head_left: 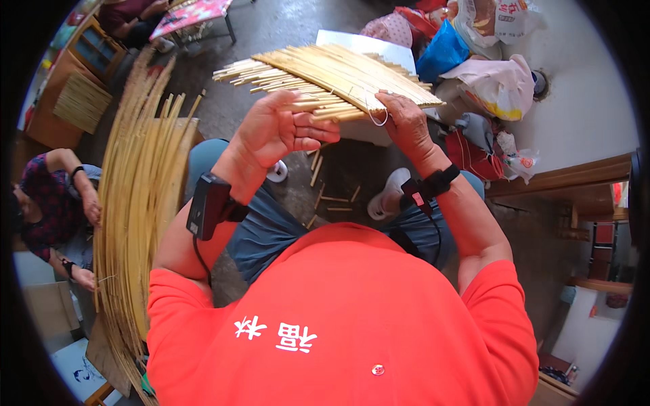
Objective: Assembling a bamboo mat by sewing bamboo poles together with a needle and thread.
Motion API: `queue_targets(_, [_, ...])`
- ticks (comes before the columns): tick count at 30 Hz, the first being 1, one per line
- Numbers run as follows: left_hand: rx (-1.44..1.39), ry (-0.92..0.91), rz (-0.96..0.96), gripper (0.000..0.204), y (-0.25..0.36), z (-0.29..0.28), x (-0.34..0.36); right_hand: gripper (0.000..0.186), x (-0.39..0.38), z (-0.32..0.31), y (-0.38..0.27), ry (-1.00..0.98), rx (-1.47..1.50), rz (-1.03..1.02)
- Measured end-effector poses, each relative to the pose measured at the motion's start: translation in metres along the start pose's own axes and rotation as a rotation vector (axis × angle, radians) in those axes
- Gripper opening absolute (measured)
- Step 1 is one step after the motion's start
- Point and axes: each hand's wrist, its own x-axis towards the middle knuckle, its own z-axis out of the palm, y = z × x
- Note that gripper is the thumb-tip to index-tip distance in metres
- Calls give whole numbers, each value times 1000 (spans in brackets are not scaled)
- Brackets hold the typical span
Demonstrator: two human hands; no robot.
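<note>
In front of me is a woven reed mat [318, 68] of pale yellow stalks, its trimmed ends sticking out unevenly along the left side. My right hand [406, 125] grips its near right corner, thumb and fingers closed on the edge. A loop of white string [378, 116] hangs from the mat beside those fingers. My left hand [288, 128] lies palm up just below the near stalk ends, fingers stretched out and holding nothing; its thumb is close to the stalks, and whether it touches them I cannot tell.
A white board [369, 42] is behind the mat. Long reeds [128, 203] lie in a bundle at my left, where another person's hand [91, 206] rests. Cut reed pieces [335, 199] litter the floor between my feet. Bags [497, 84] are piled at the far right.
</note>
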Motion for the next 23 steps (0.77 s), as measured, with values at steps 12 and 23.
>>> queue_targets(12, [1531,792,1372,102,90,73,-59,23,109,-115,-69,341,147,-4])
queue_targets(23, [999,510,1420,133,110,127,-4,23,96,-122,-91,434,224,193])
